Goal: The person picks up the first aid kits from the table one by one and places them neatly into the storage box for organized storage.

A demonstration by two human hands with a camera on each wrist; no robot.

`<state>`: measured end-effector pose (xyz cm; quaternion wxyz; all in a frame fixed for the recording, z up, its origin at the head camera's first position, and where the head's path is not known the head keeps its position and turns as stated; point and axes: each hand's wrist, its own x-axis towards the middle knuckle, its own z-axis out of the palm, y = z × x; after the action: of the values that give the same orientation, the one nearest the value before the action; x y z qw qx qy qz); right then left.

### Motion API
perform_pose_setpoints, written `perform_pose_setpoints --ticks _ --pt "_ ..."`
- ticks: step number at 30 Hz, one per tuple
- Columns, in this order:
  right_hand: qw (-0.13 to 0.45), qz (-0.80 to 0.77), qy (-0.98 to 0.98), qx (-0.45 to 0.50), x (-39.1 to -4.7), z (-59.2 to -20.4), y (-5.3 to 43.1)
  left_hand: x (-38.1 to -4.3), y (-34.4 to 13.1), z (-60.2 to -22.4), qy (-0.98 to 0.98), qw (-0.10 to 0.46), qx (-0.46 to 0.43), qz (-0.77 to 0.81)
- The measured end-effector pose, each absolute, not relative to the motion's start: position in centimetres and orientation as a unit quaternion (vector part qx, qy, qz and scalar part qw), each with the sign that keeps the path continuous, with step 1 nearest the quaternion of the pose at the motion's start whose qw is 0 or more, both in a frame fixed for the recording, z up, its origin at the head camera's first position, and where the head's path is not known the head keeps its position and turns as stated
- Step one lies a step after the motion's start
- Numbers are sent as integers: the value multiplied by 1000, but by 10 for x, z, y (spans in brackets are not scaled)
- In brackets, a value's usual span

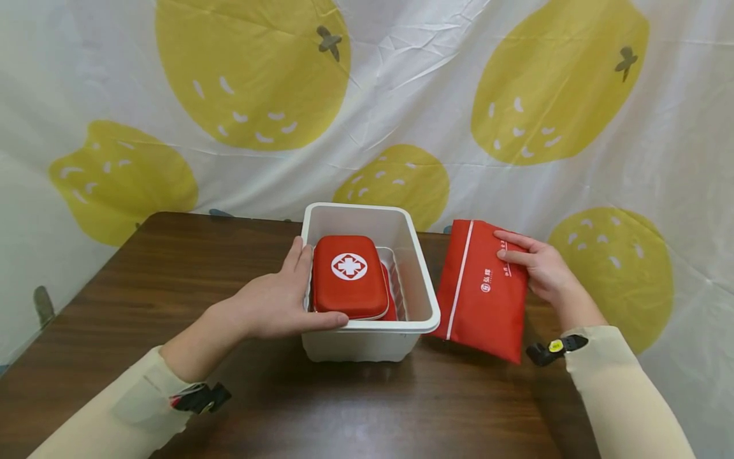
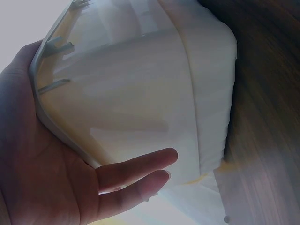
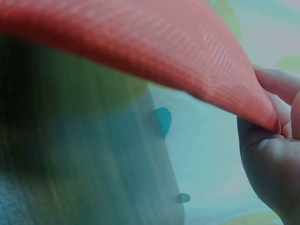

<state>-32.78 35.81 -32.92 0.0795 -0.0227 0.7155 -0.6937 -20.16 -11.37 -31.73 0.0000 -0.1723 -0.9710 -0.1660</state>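
A white plastic bin (image 1: 427,287) stands on the table; in it lies a red first-aid case (image 1: 351,290) with a white cross emblem. My left hand (image 1: 275,296) rests against the bin's near left corner, thumb along the front rim and fingers along the left side. In the left wrist view, two fairly straight fingers (image 2: 136,171) extend beside the bin's outer wall (image 2: 140,89). To the right of the bin, my right hand (image 1: 541,264) pinches the right edge of a flat red zip pouch (image 1: 476,306) with white print. The right wrist view has the pouch's edge (image 3: 154,65) between thumb and fingers.
Under the red case, another red item (image 1: 392,299) shows in the bin. The dark wooden table (image 1: 229,408) ends close behind the bin, where a white curtain (image 1: 395,83) with yellow lemon prints hangs.
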Motion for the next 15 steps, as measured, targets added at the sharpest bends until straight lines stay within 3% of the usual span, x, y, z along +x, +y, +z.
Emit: perform_pose_setpoints --ticks 15 --pt "55 -741 665 -80 -313 -285 372 -202 -114 -317 -970 1 -174 -169"
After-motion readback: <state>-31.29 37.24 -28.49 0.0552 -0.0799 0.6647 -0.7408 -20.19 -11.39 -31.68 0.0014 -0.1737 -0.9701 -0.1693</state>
